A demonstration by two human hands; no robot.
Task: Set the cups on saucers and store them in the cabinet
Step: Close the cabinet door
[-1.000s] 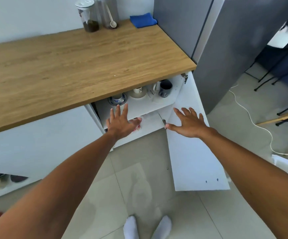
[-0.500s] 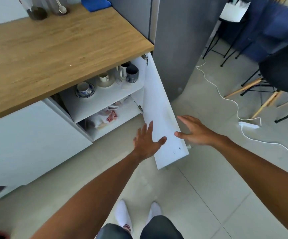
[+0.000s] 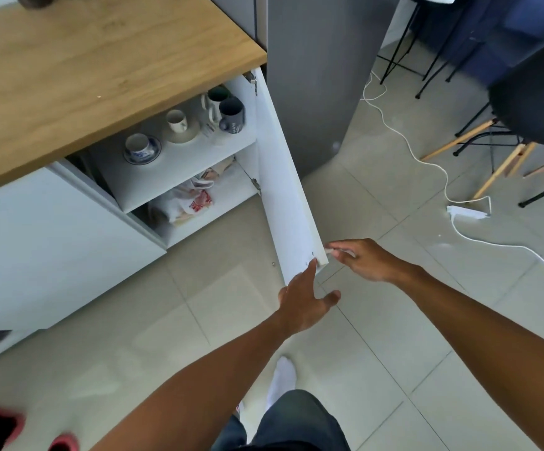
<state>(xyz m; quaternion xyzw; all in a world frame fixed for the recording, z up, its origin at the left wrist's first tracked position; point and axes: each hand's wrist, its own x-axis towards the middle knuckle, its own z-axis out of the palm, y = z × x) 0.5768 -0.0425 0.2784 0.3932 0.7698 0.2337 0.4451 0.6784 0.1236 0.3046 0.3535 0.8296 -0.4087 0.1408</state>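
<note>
The white cabinet door (image 3: 283,177) stands open under the wooden counter (image 3: 95,60). On the upper shelf (image 3: 173,170) a blue-patterned cup sits on its saucer (image 3: 142,148), and a cream cup rests on a beige saucer (image 3: 179,125). A white mug (image 3: 213,102) and a dark mug (image 3: 231,115) stand at the back right. My left hand (image 3: 306,297) is spread open, its fingertips touching the door's lower corner. My right hand (image 3: 361,258) is on the door's outer edge by the handle, fingers extended.
A plastic bag (image 3: 189,200) lies on the lower shelf. A grey fridge (image 3: 316,76) stands right of the cabinet. A white cable (image 3: 426,157) and power strip (image 3: 465,212) lie on the tiled floor near a black chair (image 3: 537,102). Red slippers (image 3: 0,424) sit at bottom left.
I have stepped back and the view has swung right. Both hands moved from the cabinet opening down to the free edge of the door, the right hand reaching around its outer side.
</note>
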